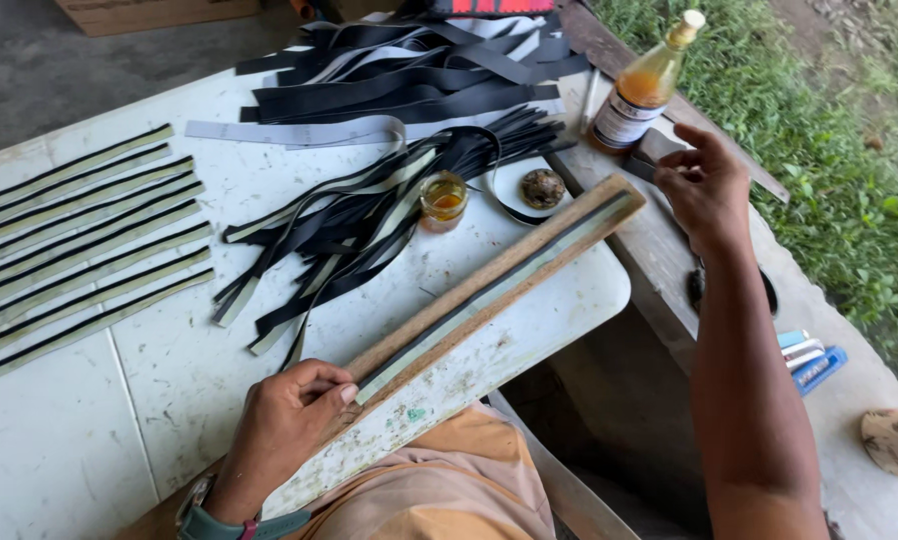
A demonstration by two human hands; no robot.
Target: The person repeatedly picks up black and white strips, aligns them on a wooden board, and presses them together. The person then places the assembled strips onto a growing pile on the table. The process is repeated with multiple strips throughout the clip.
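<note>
My left hand (287, 420) presses the near end of a long pale-and-black strip (489, 292) lying on a wooden board (469, 325) that runs diagonally across the white table (169, 380). Thumb and fingers pinch the strip's end against the board. My right hand (707, 185) hovers past the board's far end, fingers loosely curled and holding nothing, close to a glass bottle of amber liquid (641, 90) standing on a wooden plank (659, 250).
Finished strips (79, 240) lie in rows at the left. A heap of black and pale strips (369, 215) fills the middle, with wider black bands (409, 75) behind. A small glue jar (443, 200) and a lid with a brown lump (542, 188) sit near the board. Grass lies at the right.
</note>
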